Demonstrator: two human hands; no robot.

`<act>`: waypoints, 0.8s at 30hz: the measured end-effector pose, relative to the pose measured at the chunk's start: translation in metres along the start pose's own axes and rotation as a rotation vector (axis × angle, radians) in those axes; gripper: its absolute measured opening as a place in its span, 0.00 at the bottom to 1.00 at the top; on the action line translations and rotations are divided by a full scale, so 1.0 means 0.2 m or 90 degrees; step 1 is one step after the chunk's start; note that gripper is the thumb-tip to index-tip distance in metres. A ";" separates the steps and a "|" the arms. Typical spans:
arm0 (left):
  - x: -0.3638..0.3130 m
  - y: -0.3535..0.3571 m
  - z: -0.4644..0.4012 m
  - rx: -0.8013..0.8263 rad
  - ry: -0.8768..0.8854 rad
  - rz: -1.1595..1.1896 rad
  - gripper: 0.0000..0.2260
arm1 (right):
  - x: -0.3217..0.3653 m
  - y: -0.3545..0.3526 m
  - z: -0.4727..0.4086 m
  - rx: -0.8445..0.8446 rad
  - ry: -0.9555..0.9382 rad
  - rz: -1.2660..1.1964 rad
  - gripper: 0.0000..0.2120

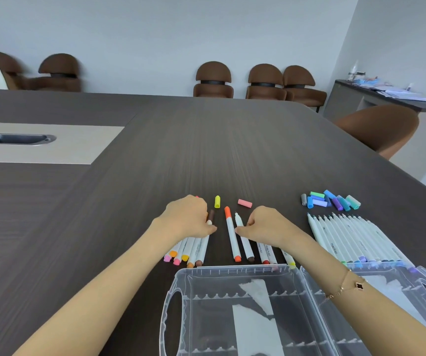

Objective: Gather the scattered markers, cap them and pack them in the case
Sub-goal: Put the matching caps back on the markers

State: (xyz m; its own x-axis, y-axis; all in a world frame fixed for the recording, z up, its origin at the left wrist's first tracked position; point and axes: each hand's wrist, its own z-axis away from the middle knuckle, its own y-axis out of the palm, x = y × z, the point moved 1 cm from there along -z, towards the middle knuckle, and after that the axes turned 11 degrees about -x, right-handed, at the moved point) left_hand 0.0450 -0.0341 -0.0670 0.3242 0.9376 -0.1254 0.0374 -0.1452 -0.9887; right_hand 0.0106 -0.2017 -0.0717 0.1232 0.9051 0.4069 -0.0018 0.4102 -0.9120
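Head view: on a dark wood table [232,150], the left hand [188,218] lies curled over a bunch of warm-coloured markers [194,250], gripping them. The right hand [266,227] pinches an uncapped marker [244,237] beside an orange-capped marker [231,235]. Loose caps — yellow cap [217,201], pink cap [244,203], a pile of blue and green caps [331,200] — lie beyond. A row of uncapped markers [348,237] sits right. The clear case [232,309] lies open nearest the person.

White markers [348,236] in rows on table; loose caps [331,200] beyond; clear case [232,304] open.
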 end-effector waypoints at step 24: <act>-0.01 -0.06 -0.04 0.005 -0.212 0.583 0.17 | 0.20 -0.03 0.14 0.184 -0.017 -0.247 0.14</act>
State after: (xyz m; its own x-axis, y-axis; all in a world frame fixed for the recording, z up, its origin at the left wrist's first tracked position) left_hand 0.0506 -0.0372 -0.0534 -0.0598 0.5048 -0.8611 -0.1026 -0.8612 -0.4977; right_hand -0.0123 -0.1652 -0.0497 0.1437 0.6807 0.7184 -0.2374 0.7284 -0.6427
